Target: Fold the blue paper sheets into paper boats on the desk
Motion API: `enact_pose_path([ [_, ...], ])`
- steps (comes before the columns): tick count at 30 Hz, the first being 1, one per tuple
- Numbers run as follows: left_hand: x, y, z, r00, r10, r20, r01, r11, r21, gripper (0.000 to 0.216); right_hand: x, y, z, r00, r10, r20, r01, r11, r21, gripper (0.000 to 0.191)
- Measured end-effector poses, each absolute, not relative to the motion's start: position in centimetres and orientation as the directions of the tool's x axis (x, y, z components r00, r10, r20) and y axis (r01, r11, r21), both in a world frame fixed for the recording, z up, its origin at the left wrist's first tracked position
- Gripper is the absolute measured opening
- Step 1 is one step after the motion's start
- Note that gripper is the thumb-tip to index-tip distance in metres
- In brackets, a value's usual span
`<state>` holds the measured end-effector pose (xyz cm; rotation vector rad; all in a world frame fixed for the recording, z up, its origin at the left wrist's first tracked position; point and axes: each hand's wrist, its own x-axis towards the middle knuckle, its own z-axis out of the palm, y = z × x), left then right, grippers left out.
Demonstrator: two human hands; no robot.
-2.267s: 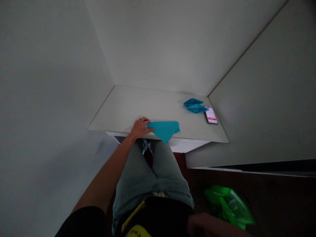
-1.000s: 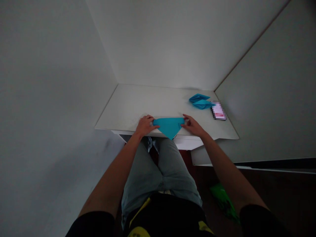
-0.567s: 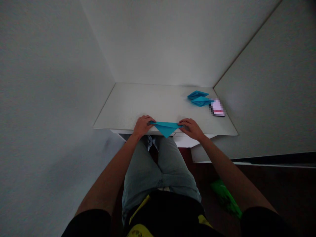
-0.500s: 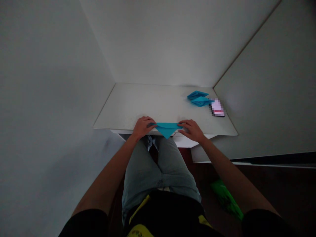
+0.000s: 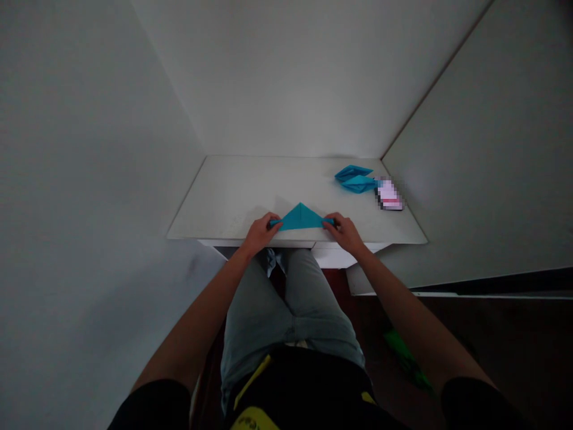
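Observation:
A folded sheet of blue paper stretches between my hands near the front edge of the white table, its broad point facing away from me. My left hand pinches its left end between thumb and fingers. The right end is pinched in the same way by my right hand. Farther back on the right lie two folded blue paper pieces, pointed at their ends and side by side.
The white table meets walls at the left, back and right. A phone-like object, blurred out, lies at the right beside the folded pieces. Below on the dark floor is something green, partly hidden by my right arm.
The paper's broad point was hanging toward me over the table edge; now it points away, above the tabletop. Both hands still hold its ends.

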<state>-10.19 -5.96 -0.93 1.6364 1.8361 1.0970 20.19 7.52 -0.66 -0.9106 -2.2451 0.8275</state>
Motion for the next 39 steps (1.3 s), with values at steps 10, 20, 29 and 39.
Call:
enact_pose_path([
  [10,-10.8,-3.8,-1.4,-0.236,0.963,0.129,0.464,-0.005,0.886,0.027,18.0,9.9,-1.4,-0.488,0.841,0.235,0.365,0.441,-0.820,0.040],
  [20,-10.7,-3.7,-2.0,-0.323,0.932,0.165,0.422,-0.014,0.906,0.035,18.2,9.5,-1.9,-0.480,0.845,0.238,0.345,0.431,-0.834,0.058],
  [29,-10.8,-3.9,-2.0,-0.297,0.946,0.127,0.356,-0.014,0.934,0.046,18.3,9.3,-1.7,-0.497,0.827,0.264,0.355,0.471,-0.807,0.060],
  [39,-11.1,-3.6,-2.5,-0.273,0.950,0.152,0.346,-0.051,0.937,0.041,18.0,9.2,-1.5,-0.489,0.833,0.258,0.342,0.455,-0.822,0.059],
])
